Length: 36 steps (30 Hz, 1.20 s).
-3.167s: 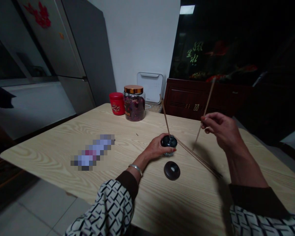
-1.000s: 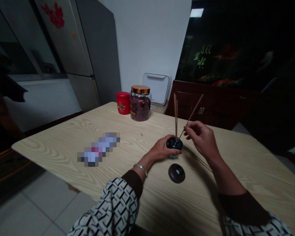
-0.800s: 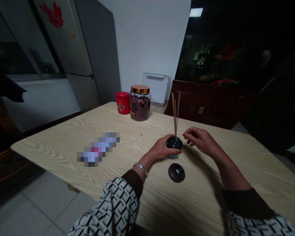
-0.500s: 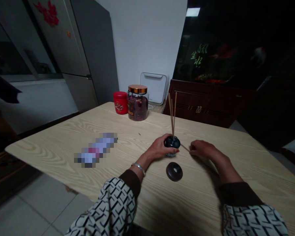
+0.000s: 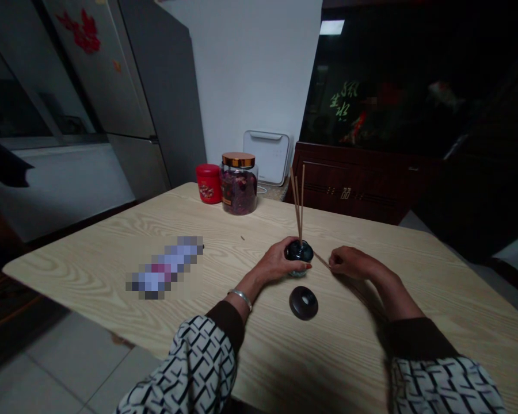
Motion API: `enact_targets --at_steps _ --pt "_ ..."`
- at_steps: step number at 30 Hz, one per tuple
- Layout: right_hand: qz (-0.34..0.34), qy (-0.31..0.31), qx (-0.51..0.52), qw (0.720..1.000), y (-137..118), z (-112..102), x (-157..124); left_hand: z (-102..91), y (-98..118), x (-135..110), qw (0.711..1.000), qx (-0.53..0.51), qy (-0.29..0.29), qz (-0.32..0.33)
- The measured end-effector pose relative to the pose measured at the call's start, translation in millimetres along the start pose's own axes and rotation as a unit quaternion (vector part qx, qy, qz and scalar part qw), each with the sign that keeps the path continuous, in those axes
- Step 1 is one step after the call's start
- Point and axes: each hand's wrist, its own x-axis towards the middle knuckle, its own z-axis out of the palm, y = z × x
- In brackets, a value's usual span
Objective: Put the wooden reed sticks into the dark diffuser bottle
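Observation:
My left hand is wrapped around a small dark glass diffuser bottle that stands on the table. Several thin brown reed sticks rise upright from the bottle's mouth. To the right, my right hand is closed in a pinch on a loose reed stick. One end of that stick points at the bottle's side, and the rest runs back beneath my hand and wrist. In front of the bottle lies a dark round cap with a hole in its middle.
A blurred-out flat object lies on the left of the wooden table. At the back stand a red canister and a jar of dried petals with a copper-coloured lid. A dark fish tank is behind.
The view has shifted slightly, so things on the table appear a little further left and lower. Both hands keep their holds on the bottle and the reed stick.

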Motion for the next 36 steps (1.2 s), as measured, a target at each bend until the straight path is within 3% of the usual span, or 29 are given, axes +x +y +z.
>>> enact_targets --at_steps 3,5,6,8,10,12,18,28,32,36 --pt "-0.055 0.022 0.111 0.992 -1.2 -24.1 -10.2 -0.4 0.3 -0.1 1.0 0.002 0.001 0.003" --pt "-0.086 0.139 0.238 0.958 -7.2 -43.0 -19.2 -1.0 -0.5 0.2 1.0 0.005 0.001 0.005" --pt "-0.095 0.219 0.31 0.92 -12.4 -51.1 -23.4 -1.2 -1.2 0.4 1.0 0.008 0.002 0.007" --pt "-0.105 0.375 0.431 0.814 -26.7 -61.8 -29.8 -1.6 -2.8 0.9 1.0 0.014 0.004 0.01" --pt "-0.122 0.471 0.493 0.722 -43.2 -64.0 -32.6 -1.7 -4.4 1.2 1.0 0.018 0.006 0.012" --pt "-0.146 0.511 0.497 0.686 -58.4 -59.7 -32.4 -1.4 -5.9 1.5 1.0 0.016 0.007 0.011" --pt "-0.166 0.504 0.472 0.704 -83.8 -40.8 -30.6 -0.6 -9.7 2.3 1.0 0.01 0.005 0.015" --pt "-0.178 0.319 0.416 0.833 -87.8 -12.8 -17.2 -1.4 -11.5 3.8 0.999 0.024 0.003 0.03" --pt "-0.186 0.226 0.401 0.868 -82.7 -3.8 -10.2 -1.8 -13.0 4.3 0.999 0.019 -0.002 0.039" --pt "-0.182 0.219 0.354 0.891 -79.1 3.1 -5.6 -1.6 -14.3 4.9 0.999 0.015 -0.001 0.042"
